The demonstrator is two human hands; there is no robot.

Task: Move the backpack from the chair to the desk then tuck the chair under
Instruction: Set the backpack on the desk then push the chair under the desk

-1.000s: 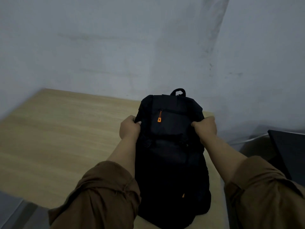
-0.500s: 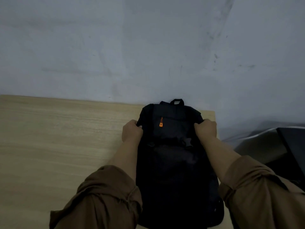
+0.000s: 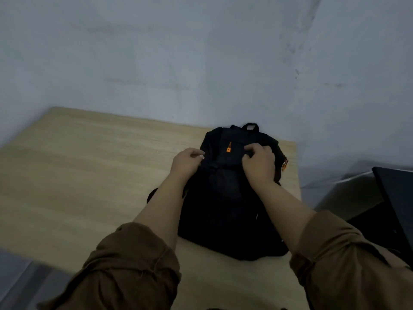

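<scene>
Both hands sit on the upper front of the black backpack (image 3: 232, 193), the left hand (image 3: 186, 163) curled at its left side and the right hand (image 3: 259, 164) pinching fabric near the orange zipper pull (image 3: 228, 147). It lies near the right edge of the wooden desk (image 3: 89, 175), so the placing step looks nearly done; next comes letting go and turning to the chair, which is out of view. No brand or writing is readable.

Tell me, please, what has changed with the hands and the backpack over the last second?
The right hand left the backpack's right edge and moved inward onto its front panel. The left hand has loosened at the left edge. The backpack stays lying on the desk.
</scene>
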